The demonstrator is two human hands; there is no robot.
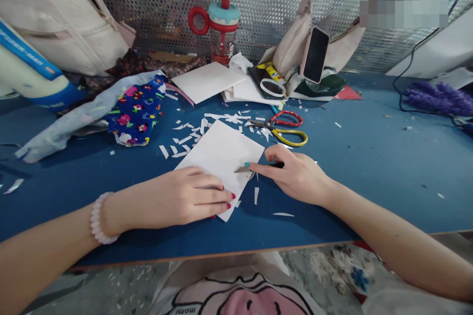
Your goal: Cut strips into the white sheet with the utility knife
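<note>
White paper (221, 150) lies on the table (369, 177) under the left hand (179, 197), fingers slightly apart; the right hand (299, 174) (index finger extended) grips a knife (243, 170), blade over the paper's right edge.

My paper (221, 150) is plain white, my counter (369, 172) blue. I see red-and-yellow-handled scissors (272, 124) and cartoon-patterned blue cloth (138, 110).

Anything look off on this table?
Yes: loose paper scraps are strewn around the white sheet and scissors, which looks untidy. Also, the right hand holds a bladed tool close to the left hand; possibly risky.
</note>
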